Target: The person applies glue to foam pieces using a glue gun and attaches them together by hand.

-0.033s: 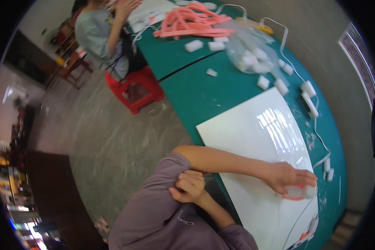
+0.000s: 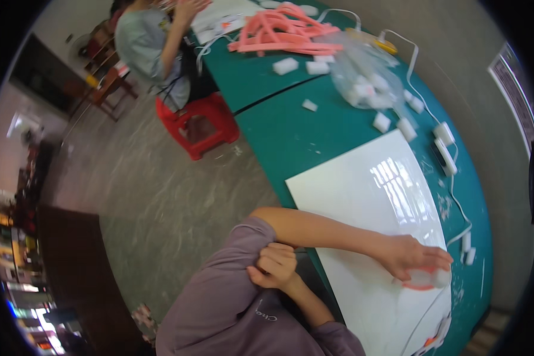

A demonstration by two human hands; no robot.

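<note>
My left arm reaches across a glossy white board (image 2: pixel 344 184), with my left hand (image 2: pixel 410 258) low over its right edge. Thumb and fingers arch around a blurred, whitish ring-like piece with a pink rim (image 2: pixel 420 288); a white lump (image 2: pixel 442 277) sits beside it under the fingertips. Motion smear and the hand hide part of this piece, so its kind is not clear. Bent across my chest, my right hand (image 2: pixel 276 267) is closed on the purple-grey sleeve (image 2: pixel 243 243) of my left arm, near the elbow.
Pink foam strips (image 2: pixel 288 29), a clear bag of white foam pieces (image 2: pixel 365 80) and loose foam blocks (image 2: pixel 286 65) lie on the green table (image 2: pixel 261 133). A white power strip (image 2: pixel 445 155) and cable run along the wall side. Another person (image 2: pixel 145 47) sits on a red stool (image 2: pixel 199 127).
The whole view has shifted slightly right. My left hand stays over the pink-rimmed piece, and my right hand keeps its grip on the sleeve.
</note>
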